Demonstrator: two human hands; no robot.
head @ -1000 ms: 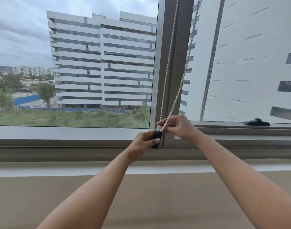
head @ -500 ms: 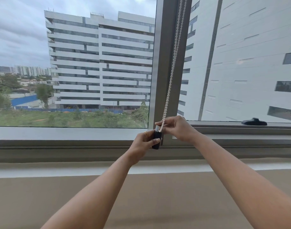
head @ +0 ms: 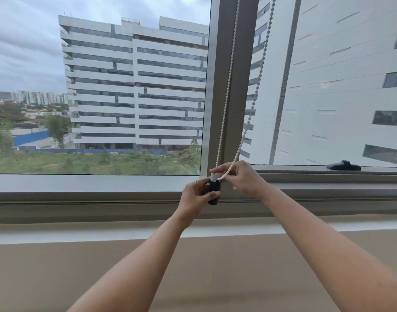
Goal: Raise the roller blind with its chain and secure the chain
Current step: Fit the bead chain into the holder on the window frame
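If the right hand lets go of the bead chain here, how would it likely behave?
The chain looks floppy: its right strand bows toward the right hand. Released, it would probably swing and hang straight. Its small beads probably weigh little.

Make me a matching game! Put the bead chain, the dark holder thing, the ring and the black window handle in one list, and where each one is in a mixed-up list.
Things:
1. bead chain
2. dark holder
3. ring
4. black window handle

Places:
A. on a finger of the left hand
B. lying on the frame at the right, untouched
C. pinched by the right hand
D. gripped by the left hand at the foot of the window post

Pairs: 1-C, 2-D, 3-A, 4-B
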